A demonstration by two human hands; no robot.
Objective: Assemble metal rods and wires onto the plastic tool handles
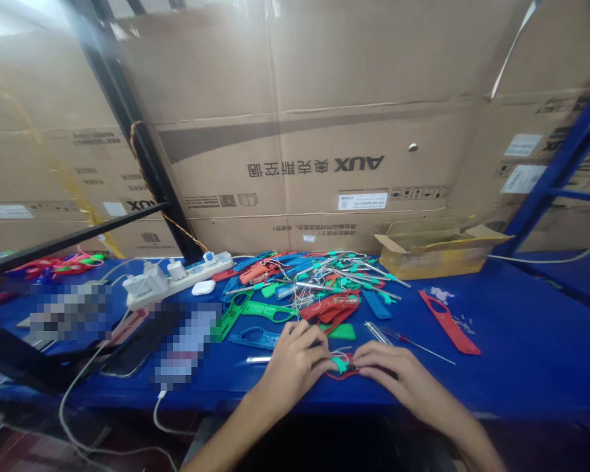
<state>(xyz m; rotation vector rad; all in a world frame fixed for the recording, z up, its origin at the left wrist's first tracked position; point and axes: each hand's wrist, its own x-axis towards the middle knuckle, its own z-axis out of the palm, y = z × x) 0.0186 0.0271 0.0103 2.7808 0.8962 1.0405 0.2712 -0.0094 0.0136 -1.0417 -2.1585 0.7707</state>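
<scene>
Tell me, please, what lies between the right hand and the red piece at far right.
The head view shows a thin screwdriver-like tool between right hand and red piece.

At the near side of the bench (531, 354), the left grip (297, 357) is a bare, uncovered hand with slim fingers, its wrist widening into a bare forearm (248, 419). The right grip (400, 370) looks alike, slim-fingered above another bare forearm (467, 432). Below the bench's edge, a black patch (324, 439) may be clothing; too dark to tell.
</scene>
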